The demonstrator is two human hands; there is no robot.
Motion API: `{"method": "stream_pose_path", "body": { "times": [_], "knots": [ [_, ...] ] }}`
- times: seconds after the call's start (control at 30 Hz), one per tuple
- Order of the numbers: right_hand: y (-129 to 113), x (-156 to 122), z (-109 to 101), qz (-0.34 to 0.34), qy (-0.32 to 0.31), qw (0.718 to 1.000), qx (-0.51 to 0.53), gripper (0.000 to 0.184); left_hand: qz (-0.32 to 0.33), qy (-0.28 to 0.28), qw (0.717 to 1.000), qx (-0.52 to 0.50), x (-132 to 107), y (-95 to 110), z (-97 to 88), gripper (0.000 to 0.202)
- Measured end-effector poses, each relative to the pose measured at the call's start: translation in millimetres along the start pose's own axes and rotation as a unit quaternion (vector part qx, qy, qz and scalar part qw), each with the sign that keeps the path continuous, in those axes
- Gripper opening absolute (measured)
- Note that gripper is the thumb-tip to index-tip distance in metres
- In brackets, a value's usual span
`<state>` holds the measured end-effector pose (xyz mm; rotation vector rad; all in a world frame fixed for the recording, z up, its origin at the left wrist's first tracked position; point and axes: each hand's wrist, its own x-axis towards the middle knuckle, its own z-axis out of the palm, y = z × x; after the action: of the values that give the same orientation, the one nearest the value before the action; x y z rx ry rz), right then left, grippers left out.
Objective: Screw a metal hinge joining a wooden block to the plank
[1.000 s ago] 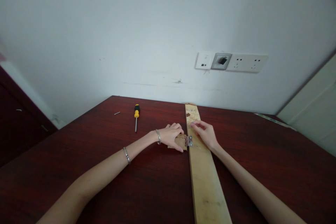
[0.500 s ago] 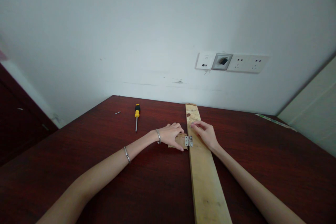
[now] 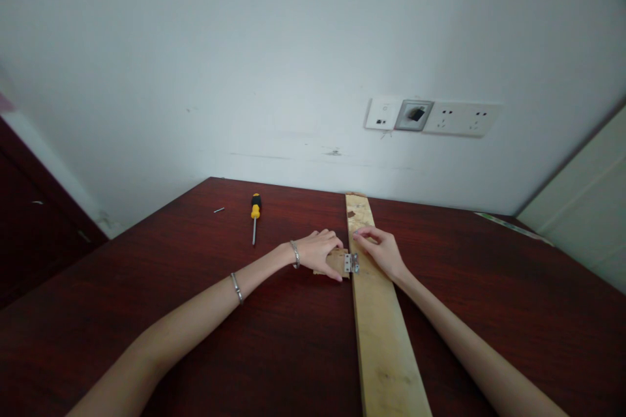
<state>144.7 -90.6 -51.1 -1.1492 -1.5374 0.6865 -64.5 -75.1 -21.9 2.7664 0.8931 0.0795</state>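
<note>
A long pale wooden plank (image 3: 384,332) lies lengthwise on the dark red table. Beside its left edge is a small brown board (image 3: 334,264) with ragged ends, gripped between the thumb and fingers of my left hand (image 3: 317,253). A metal hinge (image 3: 351,263) spans the gap, one leaf over the small board and the other over the plank. Just beyond the hinge, above the plank, my right hand (image 3: 382,249) is closed in a pinch. Whatever its fingertips hold is too small to make out.
To the left lie a yellow and black screwdriver (image 3: 255,212) and a small thin metal piece (image 3: 219,210). A wall with sockets (image 3: 457,118) borders the table's (image 3: 274,345) far edge. A flat pale strip (image 3: 513,228) lies at the far right.
My right hand's fingertips have shifted slightly toward me and to the left, closer to the hinge. My left hand, the small board and the plank stay in place.
</note>
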Motion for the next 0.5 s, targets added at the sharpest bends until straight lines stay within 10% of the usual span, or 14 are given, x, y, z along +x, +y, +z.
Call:
{"method": "stream_pose_path", "body": {
  "times": [0.5],
  "knots": [
    [-3.7, -1.5, -0.2, -0.007, -0.024, 1.0, -0.014, 0.023, 0.004, 0.007, 1.0, 0.005, 0.6, 0.0, 0.7, 0.07]
  ]
}}
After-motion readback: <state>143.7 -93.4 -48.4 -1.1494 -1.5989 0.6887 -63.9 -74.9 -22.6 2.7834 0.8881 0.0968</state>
